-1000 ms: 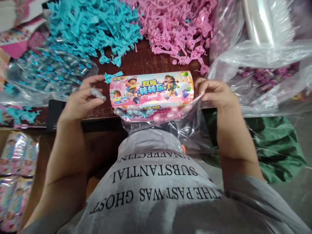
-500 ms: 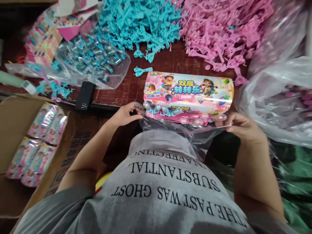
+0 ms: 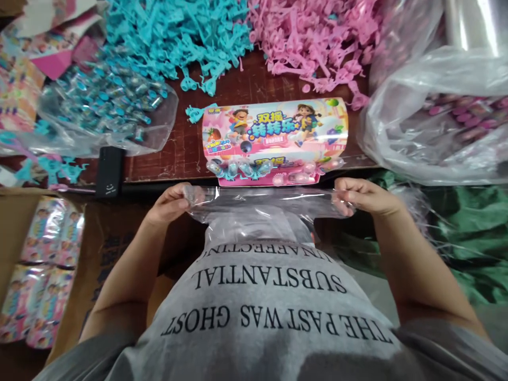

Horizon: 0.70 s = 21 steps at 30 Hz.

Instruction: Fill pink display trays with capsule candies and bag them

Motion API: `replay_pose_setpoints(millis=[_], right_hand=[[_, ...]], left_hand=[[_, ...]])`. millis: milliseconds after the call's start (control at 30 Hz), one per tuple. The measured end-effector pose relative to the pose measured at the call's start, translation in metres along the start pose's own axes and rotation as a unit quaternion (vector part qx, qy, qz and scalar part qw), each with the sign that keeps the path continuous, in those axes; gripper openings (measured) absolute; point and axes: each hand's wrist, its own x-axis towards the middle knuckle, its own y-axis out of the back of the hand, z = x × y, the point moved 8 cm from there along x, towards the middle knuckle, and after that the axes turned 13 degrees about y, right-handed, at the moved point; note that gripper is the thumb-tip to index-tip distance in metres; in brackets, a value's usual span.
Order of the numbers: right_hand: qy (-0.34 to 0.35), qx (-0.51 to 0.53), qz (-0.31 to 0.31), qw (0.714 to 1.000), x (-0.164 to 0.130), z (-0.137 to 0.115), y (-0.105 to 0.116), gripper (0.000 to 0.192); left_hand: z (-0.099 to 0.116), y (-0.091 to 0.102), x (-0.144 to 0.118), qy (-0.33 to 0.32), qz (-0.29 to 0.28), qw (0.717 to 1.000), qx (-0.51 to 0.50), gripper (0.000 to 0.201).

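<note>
Your left hand (image 3: pixel 171 202) and right hand (image 3: pixel 363 194) each pinch one end of a clear plastic bag (image 3: pixel 262 209), stretched between them against your grey shirt (image 3: pixel 262 307). Just beyond, a printed toy card (image 3: pixel 273 132) lies at the wooden table's (image 3: pixel 186 153) near edge, small capsules (image 3: pixel 246 169) along its lower side.

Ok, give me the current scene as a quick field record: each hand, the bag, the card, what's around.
left hand: pinching left end of clear plastic bag
right hand: pinching right end of that bag
bag: stretched flat between both hands, at the table edge
printed card: on brown table, small capsules along its near edge
behind: blue plastic pieces, pink plastic pieces
left: cardboard box with finished packs
</note>
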Motion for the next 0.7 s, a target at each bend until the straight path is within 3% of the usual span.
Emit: replay_pose_setpoints(millis=[67,167,233,300,367,400,567,700], right_hand=[[-0.008,-0.034,-0.022,0.999,0.001,0.006,-0.002,0.051],[0.021,-0.202,-0.037,0.979,0.013,0.011,0.000,0.033],[0.069,-0.347,-0.013,0.935,0.021,0.003,0.004,0.022],[0.106,-0.454,0.014,0.885,0.023,-0.014,0.006,0.023],[0.131,-0.516,0.018,0.846,0.020,-0.037,0.008,0.028],[0.140,-0.513,0.023,0.846,0.017,-0.050,0.011,0.029],[0.185,-0.340,0.051,0.921,0.014,-0.106,0.040,0.035],[0.175,-0.228,0.071,0.955,0.037,-0.100,0.057,0.040]], left_hand=[[-0.002,0.001,0.005,-0.015,0.021,0.984,0.177,0.047],[-0.006,-0.002,0.013,-0.076,0.071,0.893,0.438,0.035],[-0.009,-0.002,0.017,-0.102,0.107,0.848,0.509,0.029],[-0.008,-0.001,0.017,-0.115,0.127,0.831,0.530,0.024],[0.004,0.001,0.012,-0.137,0.143,0.831,0.520,0.023],[0.014,0.003,0.009,-0.148,0.150,0.836,0.507,0.025],[0.077,0.013,-0.003,-0.207,0.168,0.879,0.395,0.021],[0.096,0.015,0.020,-0.218,0.122,0.910,0.332,0.048]])
